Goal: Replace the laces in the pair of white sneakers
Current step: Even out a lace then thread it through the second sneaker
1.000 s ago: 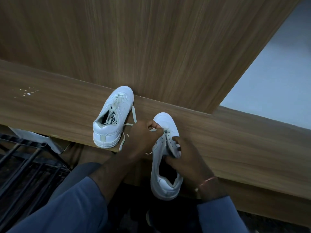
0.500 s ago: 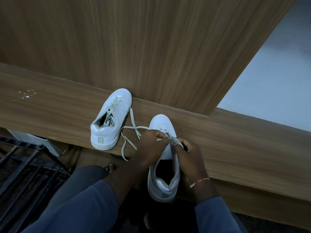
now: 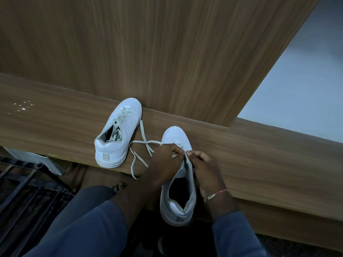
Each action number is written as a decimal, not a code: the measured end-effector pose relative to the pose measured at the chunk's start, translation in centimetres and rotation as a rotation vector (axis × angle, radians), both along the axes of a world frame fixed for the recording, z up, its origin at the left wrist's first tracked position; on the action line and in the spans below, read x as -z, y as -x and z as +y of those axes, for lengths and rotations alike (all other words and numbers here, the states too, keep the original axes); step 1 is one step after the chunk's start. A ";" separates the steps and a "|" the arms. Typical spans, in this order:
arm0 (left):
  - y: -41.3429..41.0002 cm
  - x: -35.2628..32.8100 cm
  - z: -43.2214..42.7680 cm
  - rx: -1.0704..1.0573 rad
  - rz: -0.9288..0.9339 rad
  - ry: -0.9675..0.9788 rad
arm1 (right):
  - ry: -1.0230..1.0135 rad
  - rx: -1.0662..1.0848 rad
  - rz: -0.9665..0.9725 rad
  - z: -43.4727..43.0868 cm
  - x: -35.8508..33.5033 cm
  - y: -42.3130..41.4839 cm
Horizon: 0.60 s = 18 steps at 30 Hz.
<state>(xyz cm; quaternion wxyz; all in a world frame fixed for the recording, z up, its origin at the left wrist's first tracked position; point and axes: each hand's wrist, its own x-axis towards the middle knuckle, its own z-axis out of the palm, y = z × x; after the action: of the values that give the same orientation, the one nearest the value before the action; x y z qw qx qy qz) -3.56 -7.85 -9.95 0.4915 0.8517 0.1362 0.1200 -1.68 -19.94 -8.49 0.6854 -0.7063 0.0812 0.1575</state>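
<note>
at lower centre of the frame, the left hand pinches the lace and the right hand pinches the near sneaker at its eyelet edge. the loose lace trails left over the tabletop. the other sneaker, mid-frame, looks laced; this one seems barely started.

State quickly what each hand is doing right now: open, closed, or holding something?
Left hand: closed, pinching the lace at the near sneaker.
Right hand: closed, gripping that sneaker's upper edge.

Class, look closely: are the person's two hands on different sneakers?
No: the left hand and the right hand both grip at the lace of the near sneaker, while the far sneaker stands untouched.
</note>
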 end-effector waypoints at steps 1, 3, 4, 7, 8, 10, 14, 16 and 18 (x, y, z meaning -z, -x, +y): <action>0.1 0.0 0.0 -0.005 0.001 -0.004 | 0.056 0.007 -0.031 0.1 0.1 -0.2; 0.4 -0.3 0.1 0.016 0.007 -0.016 | 0.088 0.059 -0.102 0.2 0.1 -0.6; 0.6 -0.5 0.2 0.047 0.009 -0.025 | 0.009 0.105 -0.108 0.2 -0.2 -1.0; 1.0 -0.7 0.1 0.179 0.017 -0.122 | -0.345 0.239 -0.061 0.0 -1.8 -1.4; 1.0 -0.6 0.0 0.199 0.033 -0.164 | -0.374 0.282 -0.065 -0.2 -2.2 -1.4; 1.1 -0.5 -0.1 0.212 0.046 -0.210 | -0.225 0.285 -0.137 -0.6 -2.2 -1.4; 1.1 -0.8 -0.2 0.142 0.012 -0.158 | 0.496 -0.067 -0.501 -0.8 -1.0 -0.8; 1.0 -0.9 0.0 0.095 0.002 -0.095 | 0.689 -0.201 -0.651 -0.6 -0.9 -0.7; 1.0 -1.0 0.1 0.082 -0.007 -0.048 | 0.865 -0.311 -0.725 -0.3 -1.0 -0.8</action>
<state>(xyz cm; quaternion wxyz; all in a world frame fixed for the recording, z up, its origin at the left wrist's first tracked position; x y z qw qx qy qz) -4.56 -7.79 -8.97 0.4760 0.8677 0.0966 0.1059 -0.88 -20.21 -7.49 0.2876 -0.9344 -0.2059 -0.0430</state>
